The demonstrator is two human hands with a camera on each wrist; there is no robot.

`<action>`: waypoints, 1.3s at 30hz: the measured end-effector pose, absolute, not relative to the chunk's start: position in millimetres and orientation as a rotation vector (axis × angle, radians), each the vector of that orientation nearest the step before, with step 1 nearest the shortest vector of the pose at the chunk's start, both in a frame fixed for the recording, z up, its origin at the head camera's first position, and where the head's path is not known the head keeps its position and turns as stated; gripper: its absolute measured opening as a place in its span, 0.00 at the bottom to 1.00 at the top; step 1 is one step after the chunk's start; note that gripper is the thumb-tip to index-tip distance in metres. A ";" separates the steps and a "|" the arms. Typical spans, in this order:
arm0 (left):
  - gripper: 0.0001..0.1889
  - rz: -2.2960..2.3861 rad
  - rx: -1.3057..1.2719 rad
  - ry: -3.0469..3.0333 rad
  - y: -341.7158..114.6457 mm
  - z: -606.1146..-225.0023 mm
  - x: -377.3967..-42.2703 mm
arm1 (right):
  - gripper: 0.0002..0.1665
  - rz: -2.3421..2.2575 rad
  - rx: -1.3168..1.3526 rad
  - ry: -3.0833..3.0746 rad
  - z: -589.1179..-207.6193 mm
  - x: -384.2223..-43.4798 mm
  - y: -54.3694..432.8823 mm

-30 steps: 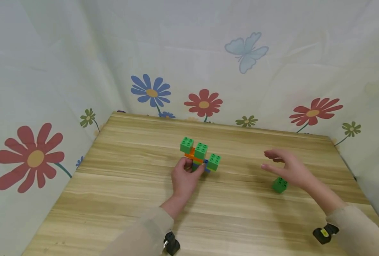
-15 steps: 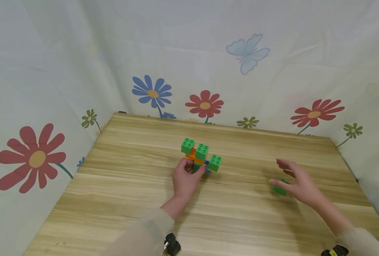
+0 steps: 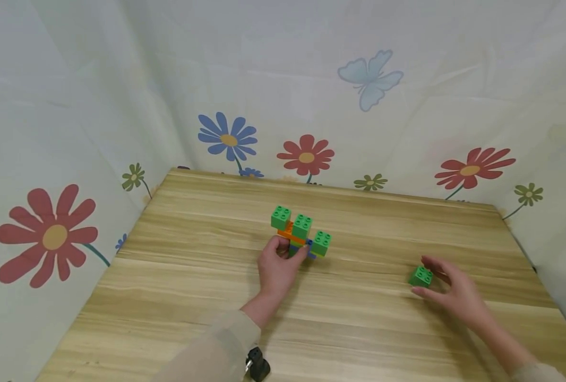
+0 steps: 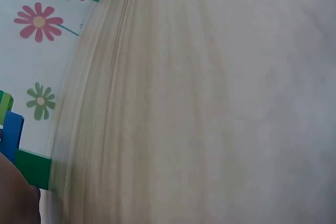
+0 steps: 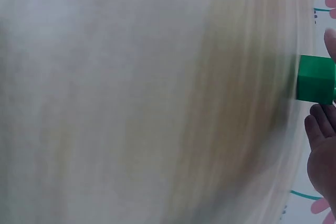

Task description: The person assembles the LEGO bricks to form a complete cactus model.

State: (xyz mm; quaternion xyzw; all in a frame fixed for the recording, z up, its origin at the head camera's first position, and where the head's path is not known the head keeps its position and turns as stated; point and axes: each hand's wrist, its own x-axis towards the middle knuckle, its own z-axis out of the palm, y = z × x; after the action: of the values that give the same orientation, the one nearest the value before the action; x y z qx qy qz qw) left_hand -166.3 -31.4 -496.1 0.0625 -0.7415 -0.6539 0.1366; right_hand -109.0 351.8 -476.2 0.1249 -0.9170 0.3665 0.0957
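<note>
A built piece of toy building blocks (image 3: 302,227) stands near the middle of the table, with green blocks on top, an orange one under two of them and blue ones lower down. My left hand (image 3: 277,265) grips its lower part between thumb and fingers, hiding some of the base. In the left wrist view its blue and green blocks (image 4: 32,169) show at the left edge. Toward the right sits a single green block (image 3: 421,276), studs up. Around it my right hand (image 3: 457,294) spreads thumb and fingers; in the right wrist view the thumb stands off the green block (image 5: 316,79).
The wooden table (image 3: 350,323) reaches back to a pale curtain (image 3: 283,69) printed with flowers and a butterfly. A black wrist device (image 3: 258,365) sits at the left sleeve.
My right hand has moved down and toward the right, from above and beside the single green block to around it. The left hand and the built piece have hardly moved.
</note>
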 end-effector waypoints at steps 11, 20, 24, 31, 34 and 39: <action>0.17 -1.894 0.179 -2.155 -32.3 -495.7 -165.5 | 0.36 1.049 0.326 -2.704 -484.3 -105.0 354.1; 0.17 -1.889 0.190 -2.166 -32.3 -493.8 -164.9 | 0.25 1.020 0.290 -2.679 -485.5 -104.7 352.9; 0.17 -1.896 0.186 -2.160 -32.1 -493.6 -164.0 | 0.25 1.024 0.297 -2.662 -484.2 -105.7 350.1; 0.17 -1.893 0.182 -2.166 -32.2 -493.3 -164.2 | 0.22 0.981 0.257 -2.711 -477.2 -110.5 342.5; 0.17 -1.890 0.183 -2.167 -32.3 -493.0 -164.6 | 0.22 0.957 0.258 -2.727 -472.4 -114.6 336.9; 0.17 -1.892 0.192 -2.170 -32.3 -494.0 -165.1 | 0.23 0.951 0.293 -2.733 -463.3 -124.7 324.9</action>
State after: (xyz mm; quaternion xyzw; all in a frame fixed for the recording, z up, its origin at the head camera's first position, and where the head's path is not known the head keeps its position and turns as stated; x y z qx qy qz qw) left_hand -165.1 -32.3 -494.0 0.0659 -0.7459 -0.6504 0.1277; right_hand -124.7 324.9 -463.3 0.1001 -0.9332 0.3248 0.1164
